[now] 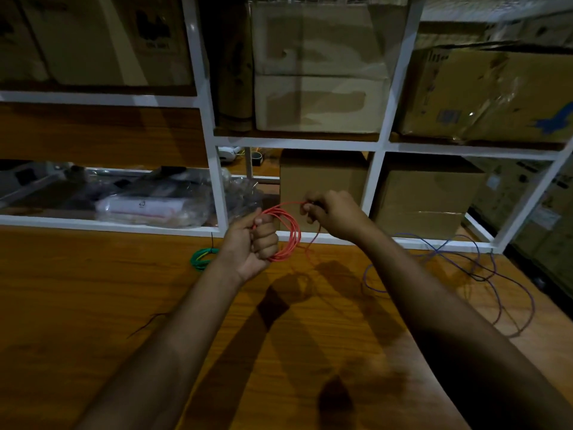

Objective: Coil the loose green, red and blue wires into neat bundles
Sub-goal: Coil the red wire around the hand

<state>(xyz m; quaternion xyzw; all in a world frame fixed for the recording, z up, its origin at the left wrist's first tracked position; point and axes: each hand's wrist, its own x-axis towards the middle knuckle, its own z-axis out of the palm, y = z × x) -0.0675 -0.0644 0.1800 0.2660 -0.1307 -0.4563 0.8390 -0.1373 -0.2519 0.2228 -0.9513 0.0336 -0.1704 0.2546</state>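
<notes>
- Red wire (286,231) is mid-coil above the table (93,290); left hand (252,243) has its grip clamped on the loops so they don't spring apart.
- Right hand (333,214) pinches the loose end, probably feeding the next turn.
- Green wire (201,257) sits bundled just beside; blue wire (459,274) sprawls loose on the right.

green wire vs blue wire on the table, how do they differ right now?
The green wire is a tight small bundle, apparently cinched by a black tie; the blue wire sprawls in wide loose loops. The green wire lies left of the left hand; the blue wire lies to the right, past the right forearm. Both rest on the wooden table, untouched by either hand.
</notes>
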